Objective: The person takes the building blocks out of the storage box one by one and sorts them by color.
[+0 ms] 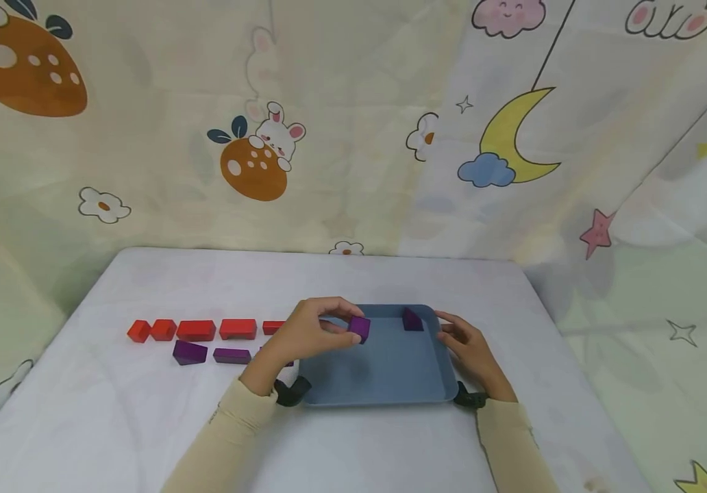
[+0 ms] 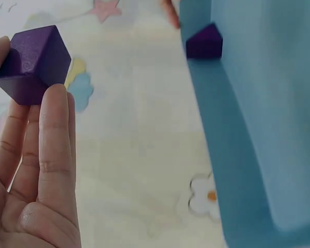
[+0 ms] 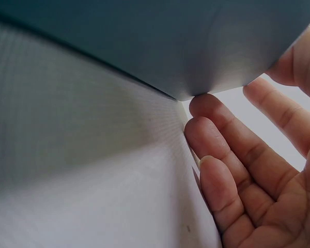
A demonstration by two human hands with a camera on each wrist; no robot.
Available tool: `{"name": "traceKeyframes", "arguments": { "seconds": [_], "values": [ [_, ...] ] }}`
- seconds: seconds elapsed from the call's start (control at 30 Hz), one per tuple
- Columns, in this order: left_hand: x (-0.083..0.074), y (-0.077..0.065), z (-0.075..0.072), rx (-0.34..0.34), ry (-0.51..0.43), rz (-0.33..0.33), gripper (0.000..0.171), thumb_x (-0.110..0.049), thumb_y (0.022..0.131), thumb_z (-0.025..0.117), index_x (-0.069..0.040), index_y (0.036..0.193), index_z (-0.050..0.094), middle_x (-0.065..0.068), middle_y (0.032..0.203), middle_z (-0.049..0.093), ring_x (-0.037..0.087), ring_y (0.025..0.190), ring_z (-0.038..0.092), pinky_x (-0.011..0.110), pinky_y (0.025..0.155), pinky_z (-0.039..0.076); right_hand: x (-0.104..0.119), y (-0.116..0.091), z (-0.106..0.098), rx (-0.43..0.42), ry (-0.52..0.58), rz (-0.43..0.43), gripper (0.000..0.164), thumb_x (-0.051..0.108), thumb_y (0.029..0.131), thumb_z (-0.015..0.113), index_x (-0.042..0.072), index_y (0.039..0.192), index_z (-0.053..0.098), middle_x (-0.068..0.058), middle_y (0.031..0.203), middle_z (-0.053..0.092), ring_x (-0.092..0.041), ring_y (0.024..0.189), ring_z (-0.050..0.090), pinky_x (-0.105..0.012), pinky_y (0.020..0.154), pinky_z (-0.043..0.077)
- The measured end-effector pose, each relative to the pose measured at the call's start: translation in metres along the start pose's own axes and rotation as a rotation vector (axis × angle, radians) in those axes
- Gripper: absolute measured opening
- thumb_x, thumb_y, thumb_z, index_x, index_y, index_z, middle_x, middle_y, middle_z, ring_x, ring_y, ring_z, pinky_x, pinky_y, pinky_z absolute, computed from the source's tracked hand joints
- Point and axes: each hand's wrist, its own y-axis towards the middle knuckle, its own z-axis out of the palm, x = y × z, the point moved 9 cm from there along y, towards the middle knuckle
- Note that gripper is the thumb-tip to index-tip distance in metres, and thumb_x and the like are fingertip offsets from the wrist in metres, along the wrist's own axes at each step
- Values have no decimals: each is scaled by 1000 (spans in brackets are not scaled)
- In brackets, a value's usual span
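My left hand [image 1: 313,332] pinches a purple cube [image 1: 360,329] between thumb and fingertips, above the left part of a blue tray [image 1: 384,370]. In the left wrist view the cube [image 2: 33,64] shows clearly, with the thumb on one side and fingers on the other. A purple wedge-shaped block [image 1: 412,320] lies inside the tray near its far right corner. At the tray's right edge, my right hand [image 1: 473,352] holds the rim with thumb and fingertips. From the right wrist, the fingers [image 3: 212,186] show against the tray's outer side [image 3: 196,46].
Left of the tray, a row of several red blocks [image 1: 196,331] lies on the white table [image 1: 113,411]. Nearer me is a row of purple blocks [image 1: 232,356], partly hidden by my left hand. A patterned cloth [image 1: 353,171] hangs behind the table.
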Motion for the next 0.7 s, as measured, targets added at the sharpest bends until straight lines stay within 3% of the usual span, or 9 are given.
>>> {"name": "traceKeyframes", "arguments": {
  "seconds": [0.13, 0.27, 0.53, 0.67, 0.7],
  "values": [
    [0, -18, -24, -47, 17, 4, 38, -16, 94, 86, -8, 130, 76, 12, 124, 73, 30, 109, 74, 38, 90, 65, 0, -1, 0, -2, -26, 17, 50, 12, 108, 68, 0, 154, 56, -28, 130, 71, -28, 113, 70, -24, 90, 54],
    [8, -40, -51, -78, 57, -46, 41, -16, 97, 84, -8, 135, 73, 13, 129, 72, 33, 118, 72, 41, 94, 64, 0, -1, 0, 3, -47, 19, 50, 13, 108, 69, 0, 154, 56, -28, 130, 71, -30, 113, 70, -26, 91, 54],
    [21, -91, -117, -225, 235, -137, 43, -13, 101, 78, -7, 142, 68, 17, 142, 68, 41, 130, 65, 45, 99, 62, -2, 1, -2, -13, -79, 15, 49, 15, 108, 68, 0, 153, 57, -29, 129, 71, -33, 112, 71, -25, 91, 54],
    [31, -120, -151, -292, 309, -171, 44, -10, 102, 76, -4, 144, 66, 22, 140, 67, 40, 125, 66, 29, 95, 61, -1, 1, 0, -11, -68, 11, 48, 12, 108, 67, -1, 153, 57, -29, 128, 71, -32, 111, 71, -24, 90, 54],
    [34, -129, -160, -311, 343, -175, 44, -10, 102, 76, -4, 144, 65, 22, 139, 67, 31, 125, 67, 23, 93, 59, -1, 2, 0, -10, -63, 9, 48, 12, 108, 67, -1, 153, 57, -30, 128, 71, -31, 111, 71, -24, 90, 54]
  ]
}}
